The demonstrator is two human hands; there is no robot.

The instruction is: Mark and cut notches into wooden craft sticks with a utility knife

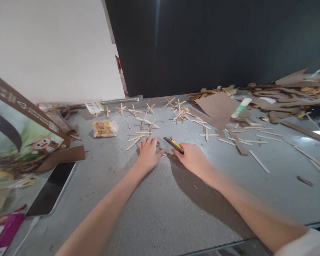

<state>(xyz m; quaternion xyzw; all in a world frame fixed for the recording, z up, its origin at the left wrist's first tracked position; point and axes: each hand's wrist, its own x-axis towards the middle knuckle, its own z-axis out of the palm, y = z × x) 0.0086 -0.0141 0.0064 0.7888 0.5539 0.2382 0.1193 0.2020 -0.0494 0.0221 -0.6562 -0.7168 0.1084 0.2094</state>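
Right hand (193,158): grasping a slim, yellow-and-black cutter (178,146).
Left hand (148,154): arching over the grey surface (149,213), grip indiscernible.
Crossed flat sticks (122,109): lying near the surface's far edge.

Grey table (144,220): wooden sticks (259,161), phone (52,190), yellow packet (103,128).

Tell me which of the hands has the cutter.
The right hand: the black-and-yellow cutter juts from its grip. The left hand has no cutter; its fingers bend down toward the table.
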